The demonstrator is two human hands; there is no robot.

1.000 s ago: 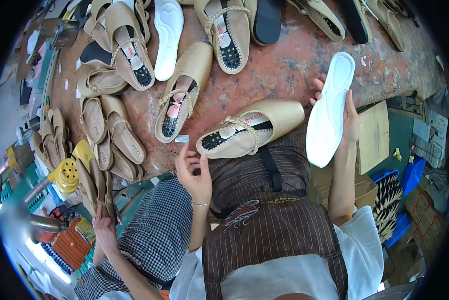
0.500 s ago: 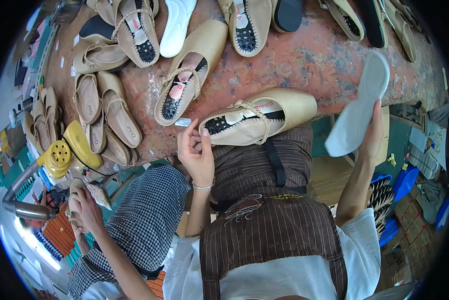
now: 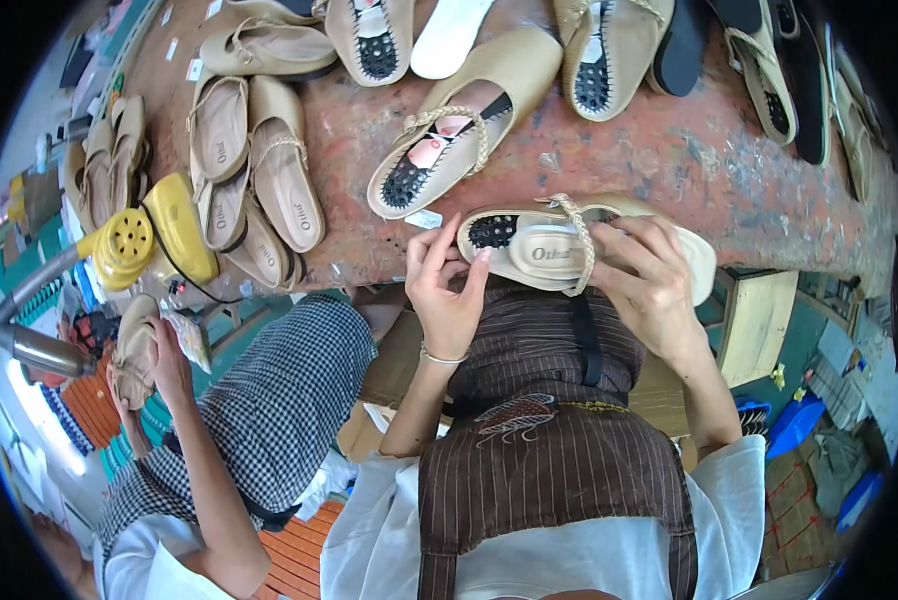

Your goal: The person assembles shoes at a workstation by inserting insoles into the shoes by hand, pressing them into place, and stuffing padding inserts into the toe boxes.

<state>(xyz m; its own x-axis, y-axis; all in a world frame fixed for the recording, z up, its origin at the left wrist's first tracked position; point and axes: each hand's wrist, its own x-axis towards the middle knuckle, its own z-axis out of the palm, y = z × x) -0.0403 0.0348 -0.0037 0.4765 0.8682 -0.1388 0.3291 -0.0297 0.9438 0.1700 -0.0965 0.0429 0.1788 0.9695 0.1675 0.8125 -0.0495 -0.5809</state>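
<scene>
A gold slip-on shoe [image 3: 614, 200] with a braided strap [image 3: 575, 230] lies sideways at the table's near edge. My left hand [image 3: 444, 285] grips its heel end, thumb on the near rim. An insole [image 3: 554, 252] with a printed label lies partly in the shoe's opening, beside the strap. Black dotted lining [image 3: 493, 232] still shows at the heel. My right hand [image 3: 654, 280] is closed on the insole near the strap, and its fingers cover the middle. Beyond that hand the insole's pale end sticks out past the shoe's side.
A second gold shoe [image 3: 459, 120] lies behind on the worn red table [image 3: 619, 150], near a white insole [image 3: 449, 35]. Finished pairs [image 3: 287, 180] sit at the left, by a yellow lamp [image 3: 129, 245]. A co-worker's hand [image 3: 169, 355] holds another shoe [image 3: 134, 350] at the lower left.
My right hand has brought the insole from the right over to the shoe, and its labelled face now shows. My left hand has closed on the heel. The view has shifted.
</scene>
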